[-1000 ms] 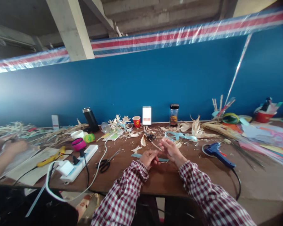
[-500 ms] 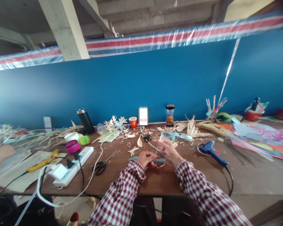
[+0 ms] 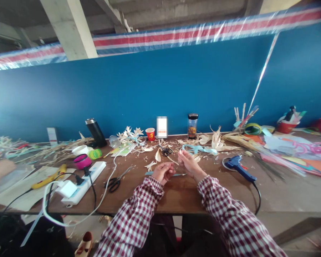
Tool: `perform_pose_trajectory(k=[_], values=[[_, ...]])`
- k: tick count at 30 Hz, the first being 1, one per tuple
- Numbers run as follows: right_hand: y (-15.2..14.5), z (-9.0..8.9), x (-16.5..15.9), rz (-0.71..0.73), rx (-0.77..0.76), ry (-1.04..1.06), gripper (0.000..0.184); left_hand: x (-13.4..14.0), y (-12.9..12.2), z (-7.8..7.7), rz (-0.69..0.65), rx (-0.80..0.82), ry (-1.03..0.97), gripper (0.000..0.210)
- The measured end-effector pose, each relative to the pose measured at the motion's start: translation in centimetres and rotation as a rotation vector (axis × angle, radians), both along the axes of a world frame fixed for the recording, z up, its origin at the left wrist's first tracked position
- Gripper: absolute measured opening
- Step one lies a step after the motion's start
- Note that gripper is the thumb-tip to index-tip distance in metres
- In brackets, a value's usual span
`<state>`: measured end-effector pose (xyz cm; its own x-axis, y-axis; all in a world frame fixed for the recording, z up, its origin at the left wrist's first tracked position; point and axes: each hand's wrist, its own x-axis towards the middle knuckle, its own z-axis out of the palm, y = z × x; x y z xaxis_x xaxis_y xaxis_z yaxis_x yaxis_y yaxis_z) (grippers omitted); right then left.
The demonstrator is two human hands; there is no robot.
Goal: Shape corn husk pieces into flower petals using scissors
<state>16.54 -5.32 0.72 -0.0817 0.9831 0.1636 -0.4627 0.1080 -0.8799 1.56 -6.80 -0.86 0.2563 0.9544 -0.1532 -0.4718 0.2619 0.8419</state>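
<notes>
My left hand [image 3: 163,172] is closed in a pinch just above the table, its fingertips pointing right. What it holds, if anything, is too small to make out. My right hand [image 3: 189,165] is a little higher and to the right, also pinched, with a tiny pale bit at its fingertips that I cannot name. Beneath the left hand lies a pale blue strip [image 3: 179,175], partly covered. Past the hands are small black scissors [image 3: 166,151], a dry corn husk piece [image 3: 157,155] and scattered pale scraps.
Larger scissors [image 3: 113,184], a white power strip [image 3: 88,184] and its cables are on the left. A blue glue gun [image 3: 239,167] lies right. A red paper cup [image 3: 150,134], a jar [image 3: 193,126] and a black flask [image 3: 95,132] stand behind. Another person's hand [image 3: 1,173] is far left.
My right hand has gone from spread fingers to a pinch. The thin pale loop that hung beneath the hands no longer shows. The view has tilted down slightly.
</notes>
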Motion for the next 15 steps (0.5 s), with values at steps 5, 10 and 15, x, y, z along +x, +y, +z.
perform_pose_trajectory(k=[5,10,15], values=[[0.3,-0.3,0.8,-0.039,-0.018,-0.043,0.044,-0.2,0.0,0.0,-0.021,-0.021,-0.015,0.003],[0.3,-0.2,1.1,-0.053,0.040,-0.167,0.040,-0.1,0.1,-0.1,-0.036,-0.019,-0.010,0.009],[0.1,0.2,2.0,-0.018,0.167,-0.393,0.033,-0.2,0.4,-0.2,0.048,0.011,-0.013,0.014]])
